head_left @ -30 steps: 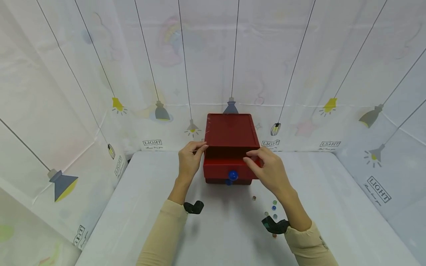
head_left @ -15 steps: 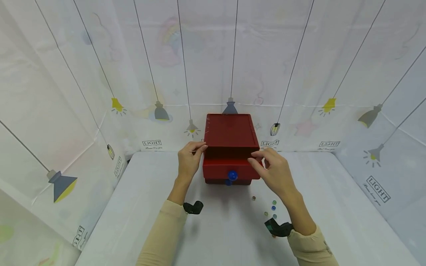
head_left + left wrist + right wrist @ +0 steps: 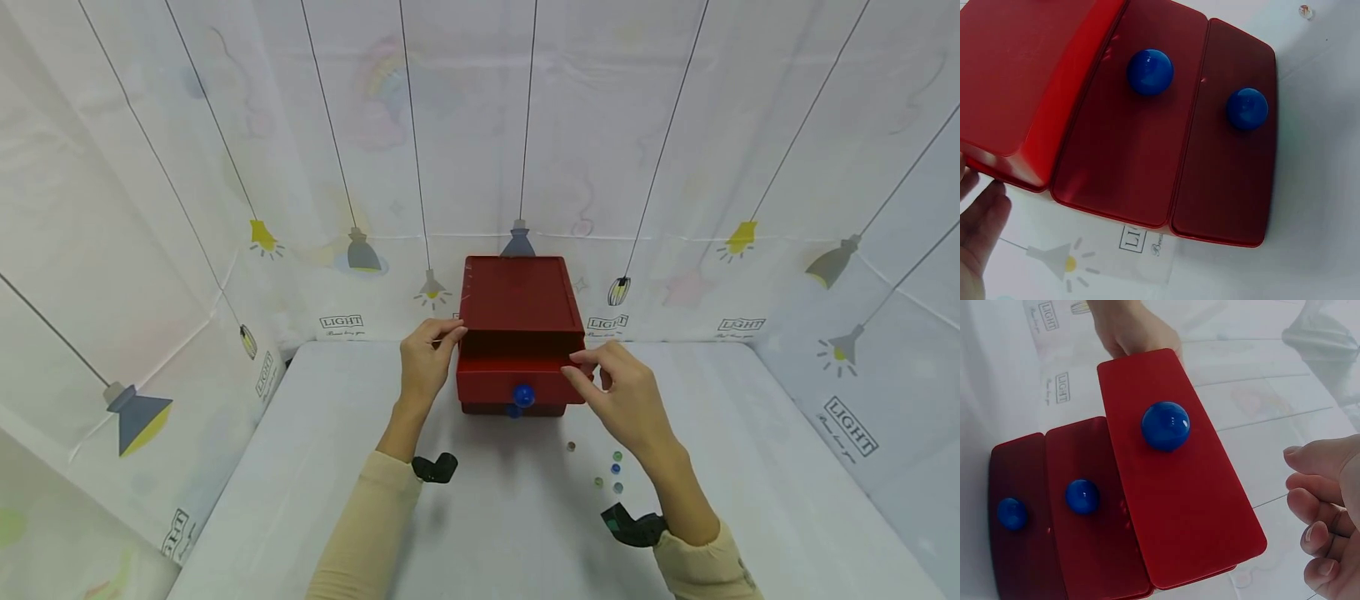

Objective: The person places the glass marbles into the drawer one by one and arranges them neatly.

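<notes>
A red drawer cabinet [image 3: 521, 293] with blue knobs stands at the table's back. Its top drawer [image 3: 1182, 494] is pulled out toward me. My left hand [image 3: 426, 362] holds the cabinet's front left edge between thumb and fingers; in the left wrist view its fingers [image 3: 988, 212] lie against the side below the drawer. My right hand [image 3: 626, 396] hovers by the drawer's front right corner, thumb and fingers apart with nothing between them. In the right wrist view the right hand [image 3: 1335, 512] stands clear of the drawer front. The drawer's inside is mostly dark.
Several small marbles lie on the white table [image 3: 480, 533] right of centre, among them a blue marble [image 3: 616, 469], a green marble [image 3: 617, 456] and a brown marble [image 3: 572, 447]. Lamp-printed cloth [image 3: 480, 125] hangs behind the cabinet and along both sides.
My right hand has drawn back from over the open drawer, to the right and slightly toward me. The left hand and the cabinet stay where they were.
</notes>
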### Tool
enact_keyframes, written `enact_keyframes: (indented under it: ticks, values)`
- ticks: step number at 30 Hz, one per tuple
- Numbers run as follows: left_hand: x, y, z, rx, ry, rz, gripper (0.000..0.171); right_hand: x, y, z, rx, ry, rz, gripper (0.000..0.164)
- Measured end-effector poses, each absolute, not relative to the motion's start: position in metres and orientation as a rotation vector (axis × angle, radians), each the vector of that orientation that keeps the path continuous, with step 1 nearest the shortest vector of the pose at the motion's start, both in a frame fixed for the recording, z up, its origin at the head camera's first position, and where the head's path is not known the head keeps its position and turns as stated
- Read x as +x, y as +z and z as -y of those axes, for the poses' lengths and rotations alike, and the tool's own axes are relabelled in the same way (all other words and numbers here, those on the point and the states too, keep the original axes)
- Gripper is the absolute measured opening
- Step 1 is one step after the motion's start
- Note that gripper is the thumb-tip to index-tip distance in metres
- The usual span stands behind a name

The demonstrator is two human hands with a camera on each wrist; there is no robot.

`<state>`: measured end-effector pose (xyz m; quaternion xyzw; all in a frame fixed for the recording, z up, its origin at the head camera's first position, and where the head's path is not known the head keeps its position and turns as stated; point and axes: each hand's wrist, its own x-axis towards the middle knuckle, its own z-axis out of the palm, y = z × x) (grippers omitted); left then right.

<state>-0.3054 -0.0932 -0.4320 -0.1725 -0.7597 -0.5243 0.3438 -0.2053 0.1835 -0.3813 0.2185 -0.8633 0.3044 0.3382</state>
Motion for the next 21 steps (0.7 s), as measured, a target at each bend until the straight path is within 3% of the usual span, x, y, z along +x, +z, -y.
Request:
enact_keyframes:
  ticks: [21]
  values:
    - [-0.308, -0.433, 0.092, -0.456, -1.393, 1.928, 0.014, -0.19, -0.401, -0.185, 0.604, 0.826, 2.336, 0.026]
